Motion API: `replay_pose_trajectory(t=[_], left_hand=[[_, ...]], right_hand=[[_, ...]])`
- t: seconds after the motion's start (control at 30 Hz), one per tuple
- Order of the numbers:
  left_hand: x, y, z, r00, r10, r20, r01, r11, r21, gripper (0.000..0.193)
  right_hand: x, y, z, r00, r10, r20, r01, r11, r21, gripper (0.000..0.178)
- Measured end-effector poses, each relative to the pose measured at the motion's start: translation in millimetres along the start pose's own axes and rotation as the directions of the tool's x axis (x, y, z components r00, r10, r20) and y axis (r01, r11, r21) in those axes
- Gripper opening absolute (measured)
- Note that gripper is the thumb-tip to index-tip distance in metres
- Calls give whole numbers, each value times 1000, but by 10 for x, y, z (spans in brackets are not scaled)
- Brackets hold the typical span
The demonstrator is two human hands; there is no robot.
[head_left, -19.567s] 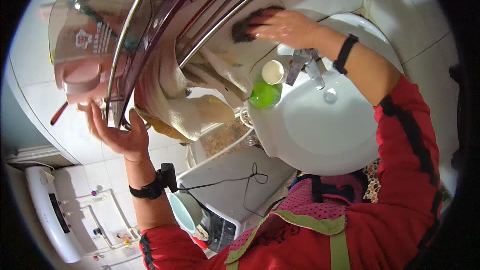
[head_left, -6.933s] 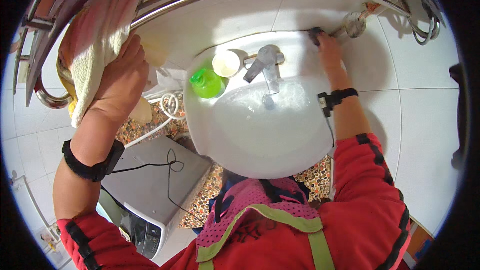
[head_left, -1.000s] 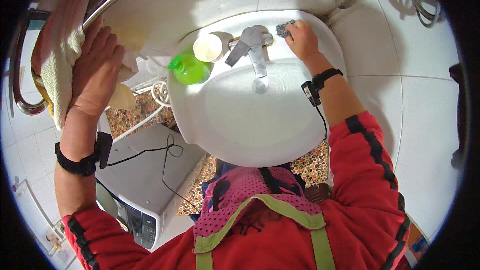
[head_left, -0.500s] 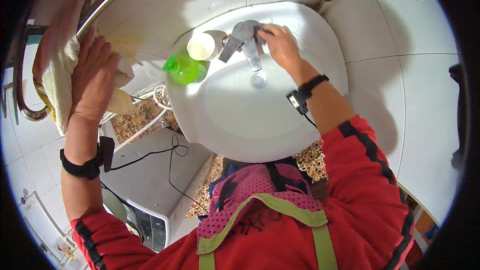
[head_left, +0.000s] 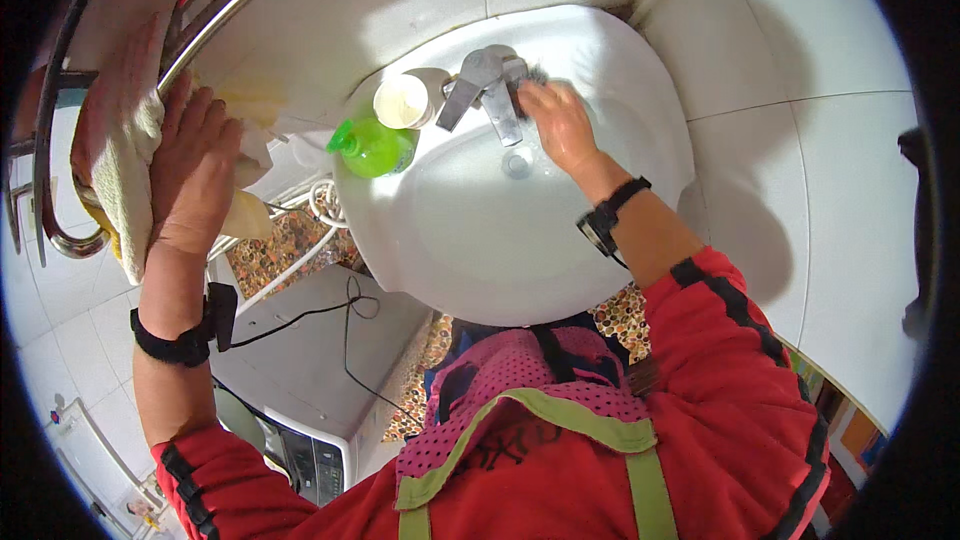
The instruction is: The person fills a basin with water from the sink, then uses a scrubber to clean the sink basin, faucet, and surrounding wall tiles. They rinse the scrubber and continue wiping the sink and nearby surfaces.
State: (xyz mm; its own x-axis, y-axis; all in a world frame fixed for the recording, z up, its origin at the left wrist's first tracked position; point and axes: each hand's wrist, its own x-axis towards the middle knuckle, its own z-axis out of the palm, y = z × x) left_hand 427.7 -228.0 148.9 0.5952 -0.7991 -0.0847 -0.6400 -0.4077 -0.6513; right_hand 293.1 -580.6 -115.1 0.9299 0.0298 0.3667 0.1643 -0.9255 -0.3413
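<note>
At the back of the white washbasin, my right hand is closed around a dark grey, fuzzy-edged scouring pad. Most of the pad is hidden by my fingers. It lies against the right side of the metal faucet, whose lever points toward the near left. My left hand is raised at the left, fingers closed over a white towel hung on the metal towel rail. The thumb is hidden.
On the basin's left rim stand a white cup and a green pump bottle. Below my left arm are a white washing machine, a white hose and a black cable. A tiled wall rises at the right.
My right hand has moved slightly down beside the faucet, keeping the scouring pad. My left hand stays on the towel. The whole view has shifted a little.
</note>
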Motion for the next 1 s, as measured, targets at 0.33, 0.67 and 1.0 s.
replay_pose_trajectory(t=[0.33, 0.67, 1.0], left_hand=[[8, 26, -43, 1000, 5, -16, -5, 1000, 11, 22], [-8, 17, -9, 999, 0, -45, 0, 1000, 9, 18], [27, -6, -35, 998, 31, -56, -34, 998, -44, 18]], right_hand=[[525, 206, 256, 995, 96, 7, -96, 995, -17, 42], [22, 72, -194, 996, 83, -38, -79, 993, 92, 37], [83, 487, -194, 878, 458, 139, -413, 871, -267, 49]])
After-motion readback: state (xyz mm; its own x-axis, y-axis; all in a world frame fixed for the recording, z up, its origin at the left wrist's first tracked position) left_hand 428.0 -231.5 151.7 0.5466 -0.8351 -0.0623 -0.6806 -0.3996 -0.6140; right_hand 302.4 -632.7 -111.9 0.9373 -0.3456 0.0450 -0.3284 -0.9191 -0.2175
